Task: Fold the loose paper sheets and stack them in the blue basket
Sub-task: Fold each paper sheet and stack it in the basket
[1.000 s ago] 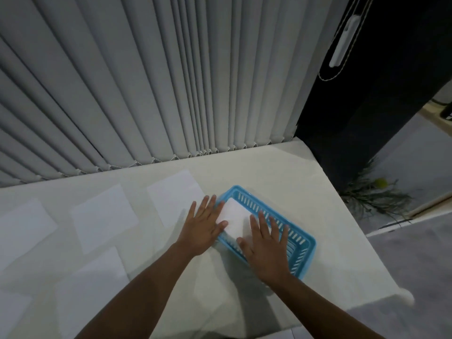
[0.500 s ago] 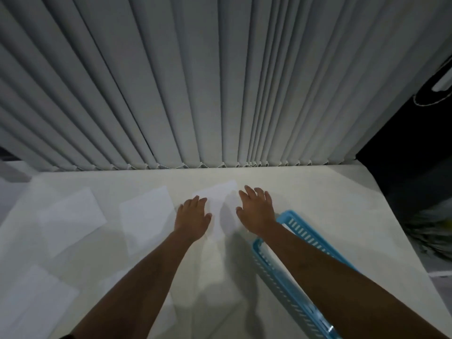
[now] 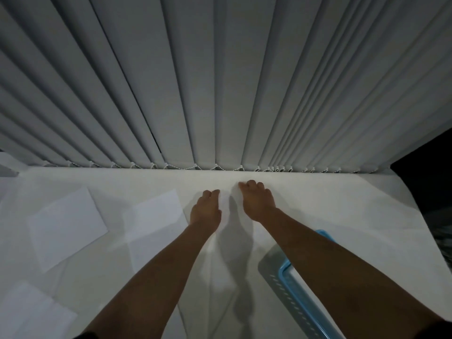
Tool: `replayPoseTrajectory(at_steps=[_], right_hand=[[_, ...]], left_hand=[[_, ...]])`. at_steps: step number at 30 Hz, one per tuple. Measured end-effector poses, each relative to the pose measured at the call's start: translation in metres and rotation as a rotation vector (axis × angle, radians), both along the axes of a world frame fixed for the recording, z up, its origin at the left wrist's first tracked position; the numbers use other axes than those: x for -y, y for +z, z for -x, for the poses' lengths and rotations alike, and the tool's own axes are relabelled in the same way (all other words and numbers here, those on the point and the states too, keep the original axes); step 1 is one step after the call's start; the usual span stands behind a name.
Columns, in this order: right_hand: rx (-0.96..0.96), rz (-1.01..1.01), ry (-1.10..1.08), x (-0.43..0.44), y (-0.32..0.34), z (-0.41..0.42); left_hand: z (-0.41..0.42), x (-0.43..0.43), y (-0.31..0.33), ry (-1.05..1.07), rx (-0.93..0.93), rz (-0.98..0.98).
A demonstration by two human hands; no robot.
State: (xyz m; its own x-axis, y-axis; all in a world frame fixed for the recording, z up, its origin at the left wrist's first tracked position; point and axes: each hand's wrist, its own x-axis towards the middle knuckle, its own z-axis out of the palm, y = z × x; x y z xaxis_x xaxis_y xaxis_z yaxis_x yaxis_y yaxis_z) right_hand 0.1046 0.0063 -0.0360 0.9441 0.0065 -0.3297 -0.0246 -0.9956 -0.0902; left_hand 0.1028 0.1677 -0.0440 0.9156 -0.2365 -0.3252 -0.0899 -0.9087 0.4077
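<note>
A white paper sheet (image 3: 228, 211) lies far out on the white table, close to the blinds. It is faint against the table, and shadow covers part of it. My left hand (image 3: 205, 209) and my right hand (image 3: 256, 201) reach out side by side, their fingers curled over the sheet's far edge at either side. The blue basket (image 3: 289, 277) stands at the lower right, mostly hidden under my right forearm. Only its slotted left wall and rim show, and its inside is hidden.
More loose sheets lie to the left: one at the far left (image 3: 67, 226), one beside my left hand (image 3: 156, 211), one near the front left (image 3: 29, 311). Grey vertical blinds (image 3: 220, 94) hang along the table's back edge. The table's right edge (image 3: 415, 216) drops into darkness.
Both hands left the folded sheet in the basket and reached forward to the far sheet. Their fingers, flat half a second ago, now curl at its far edge. The view has swung left.
</note>
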Motion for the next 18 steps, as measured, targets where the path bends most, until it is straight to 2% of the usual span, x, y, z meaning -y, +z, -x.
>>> replayPoseTrajectory(at_steps=[3, 7, 10, 12, 15, 18], right_hand=[[0.075, 0.047, 0.043, 0.000, -0.001, -0.002], [0.196, -0.013, 0.055, 0.011, 0.002, 0.006], [0.211, -0.062, 0.047, 0.022, 0.004, 0.023], [0.204, -0.066, 0.053, 0.029, 0.007, 0.038], [0.185, -0.047, 0.076, 0.038, 0.012, 0.060], [0.152, -0.015, 0.102, 0.045, 0.013, 0.080]], left_hand=[[-0.004, -0.001, -0.003, 0.065, -0.038, 0.077], [0.002, -0.005, -0.001, 0.068, 0.084, 0.114], [0.015, -0.008, 0.001, 0.030, 0.187, 0.163], [0.027, -0.010, -0.001, 0.002, 0.190, 0.233], [0.048, -0.006, 0.001, -0.040, 0.108, 0.307], [0.063, 0.000, 0.009, 0.053, -0.078, 0.325]])
